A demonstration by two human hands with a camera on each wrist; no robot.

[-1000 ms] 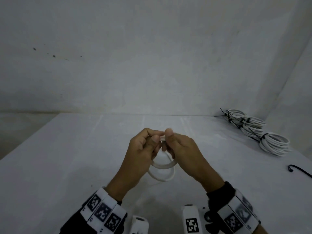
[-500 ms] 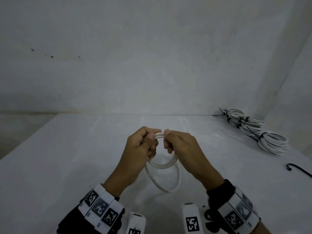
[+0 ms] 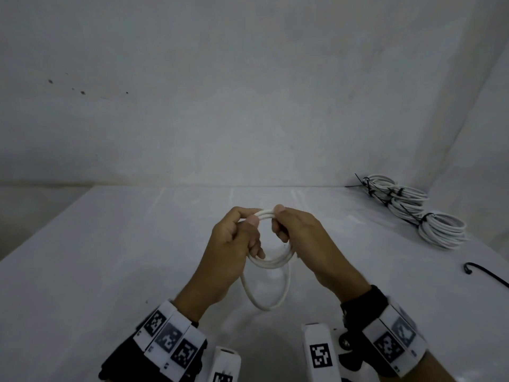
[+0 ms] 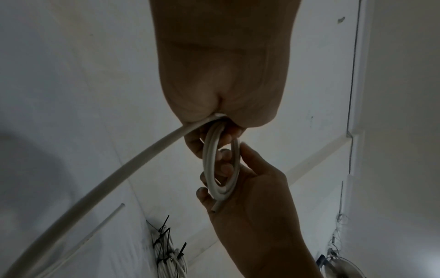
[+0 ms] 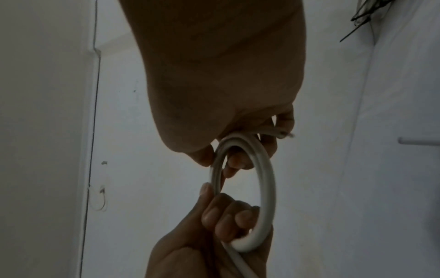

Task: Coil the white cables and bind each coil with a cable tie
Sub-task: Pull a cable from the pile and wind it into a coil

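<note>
Two hands hold one white cable above the table, at mid-table and close to the person. The left hand has its fingers curled round the left side of the small coil, thumb pressed on the strands at the top. The right hand grasps the right side of the coil, its thumb and forefinger pinching the top strands just beside the left thumb. The coil is made of several close turns; one larger loose loop hangs below it, between the wrists. In the left wrist view a cut end of the cable lies against the right palm. In the right wrist view the coil runs from the right fingers down to the left fingers.

A row of bound coils, each with a black tie, lies at the far right of the table. One loose black cable tie lies near the right edge, well apart from the hands.
</note>
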